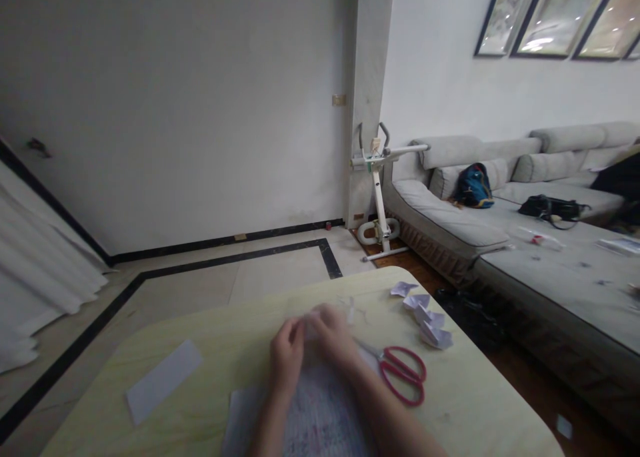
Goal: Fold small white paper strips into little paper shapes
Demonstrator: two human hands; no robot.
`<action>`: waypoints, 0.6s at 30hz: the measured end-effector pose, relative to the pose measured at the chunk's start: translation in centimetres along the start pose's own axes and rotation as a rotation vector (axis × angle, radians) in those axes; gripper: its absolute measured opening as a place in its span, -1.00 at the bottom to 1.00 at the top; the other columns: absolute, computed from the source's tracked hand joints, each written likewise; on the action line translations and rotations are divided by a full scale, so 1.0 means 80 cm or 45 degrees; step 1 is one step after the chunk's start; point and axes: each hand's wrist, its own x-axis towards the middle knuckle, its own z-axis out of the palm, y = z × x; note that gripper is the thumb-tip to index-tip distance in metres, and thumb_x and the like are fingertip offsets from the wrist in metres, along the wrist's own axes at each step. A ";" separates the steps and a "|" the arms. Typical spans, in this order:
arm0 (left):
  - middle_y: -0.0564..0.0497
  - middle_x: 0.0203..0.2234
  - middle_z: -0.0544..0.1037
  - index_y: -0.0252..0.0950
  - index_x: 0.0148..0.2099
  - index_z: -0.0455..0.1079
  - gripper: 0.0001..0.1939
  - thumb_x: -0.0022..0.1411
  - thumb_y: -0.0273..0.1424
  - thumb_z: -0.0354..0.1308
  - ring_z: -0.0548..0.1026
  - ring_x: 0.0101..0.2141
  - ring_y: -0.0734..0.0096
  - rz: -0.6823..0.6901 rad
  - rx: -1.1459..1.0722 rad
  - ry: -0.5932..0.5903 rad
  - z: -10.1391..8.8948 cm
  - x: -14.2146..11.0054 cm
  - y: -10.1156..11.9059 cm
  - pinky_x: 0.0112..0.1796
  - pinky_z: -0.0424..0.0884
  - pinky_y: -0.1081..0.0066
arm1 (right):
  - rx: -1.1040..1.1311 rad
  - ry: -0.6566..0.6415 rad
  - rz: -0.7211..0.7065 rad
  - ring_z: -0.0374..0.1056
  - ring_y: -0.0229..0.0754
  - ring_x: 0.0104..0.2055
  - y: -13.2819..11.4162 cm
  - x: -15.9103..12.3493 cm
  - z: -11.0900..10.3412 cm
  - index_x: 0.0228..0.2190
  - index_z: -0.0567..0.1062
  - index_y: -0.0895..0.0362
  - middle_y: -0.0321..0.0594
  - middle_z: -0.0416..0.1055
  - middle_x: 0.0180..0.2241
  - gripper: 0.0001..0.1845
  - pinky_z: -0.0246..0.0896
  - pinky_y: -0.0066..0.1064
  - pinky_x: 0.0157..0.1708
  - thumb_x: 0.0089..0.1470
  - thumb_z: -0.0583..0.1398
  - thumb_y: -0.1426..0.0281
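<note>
My left hand [289, 350] and my right hand [331, 330] meet over the middle of the table, both closed on a small piece of white paper [312, 323]. Its shape is mostly covered by my fingers, and the right hand is blurred. Beneath my forearms lies a sheet covered in writing [320, 410]. Red-handled scissors [404, 375] rest to the right of my right forearm, their blades partly hidden. Several small folded paper pieces [423, 315] stand in a row along the table's right edge. Thin paper scraps [354, 310] lie just beyond my right hand.
A folded white paper strip [164, 380] lies on the left of the pale yellow table [220, 347]. Past the table stand an exercise bike [379, 197] and a grey sofa [445, 220] holding a blue backpack [474, 185] and a black bag [553, 207]. A white curtain [45, 263] hangs at left.
</note>
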 end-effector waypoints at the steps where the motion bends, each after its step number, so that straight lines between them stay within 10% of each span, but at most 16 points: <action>1: -0.07 -0.44 0.55 -0.31 -0.34 0.45 -0.68 0.11 -0.16 0.04 0.49 -0.38 0.25 -0.005 -0.022 -0.031 0.001 -0.001 0.003 -0.33 0.40 0.36 | 0.019 -0.005 0.006 0.22 -0.26 -0.43 0.000 0.001 -0.001 -0.50 0.41 0.16 -0.31 0.33 -0.53 -0.85 0.10 -0.47 -0.43 0.01 0.11 0.35; 18: -0.03 -0.55 0.52 -0.33 -0.42 0.45 -0.66 -0.02 -0.13 0.12 0.45 -0.50 0.32 -0.283 -0.350 -0.098 -0.005 -0.006 0.037 -0.49 0.37 0.41 | 0.540 -0.035 0.228 0.16 -0.30 -0.55 0.012 0.008 -0.006 -0.60 0.38 0.15 -0.35 0.23 -0.63 -0.83 0.10 -0.50 -0.54 -0.13 0.17 0.31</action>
